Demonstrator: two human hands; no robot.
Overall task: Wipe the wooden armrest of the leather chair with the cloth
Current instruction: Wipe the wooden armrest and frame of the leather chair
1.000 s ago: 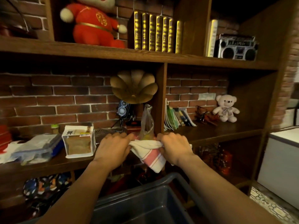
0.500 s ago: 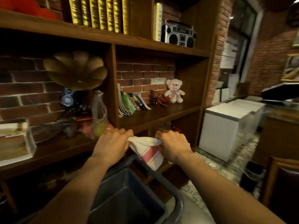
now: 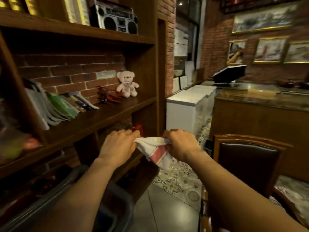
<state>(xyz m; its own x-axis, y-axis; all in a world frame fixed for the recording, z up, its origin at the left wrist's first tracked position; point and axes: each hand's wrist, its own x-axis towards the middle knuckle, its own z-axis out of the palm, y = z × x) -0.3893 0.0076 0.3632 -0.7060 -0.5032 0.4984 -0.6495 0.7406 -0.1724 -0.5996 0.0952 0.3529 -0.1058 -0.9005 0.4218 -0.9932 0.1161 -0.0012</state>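
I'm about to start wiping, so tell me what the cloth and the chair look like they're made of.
The cloth looks like thin woven cotton, matte white with pink stripes; it bunches softly between the left hand and right hand. The chair has a dark, padded back with a dull sheen, probably leather or imitation, in a glossy, varnished reddish wood frame.

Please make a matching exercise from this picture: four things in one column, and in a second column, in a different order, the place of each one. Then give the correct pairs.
Things:
1. cloth
2. teddy bear
3. boombox
4. leather chair

Places:
A. on the top shelf
B. on the floor at the right, below the counter
C. held between the left hand and the right hand
D. on the middle shelf, against the brick wall

Pairs: 1-C, 2-D, 3-A, 4-B
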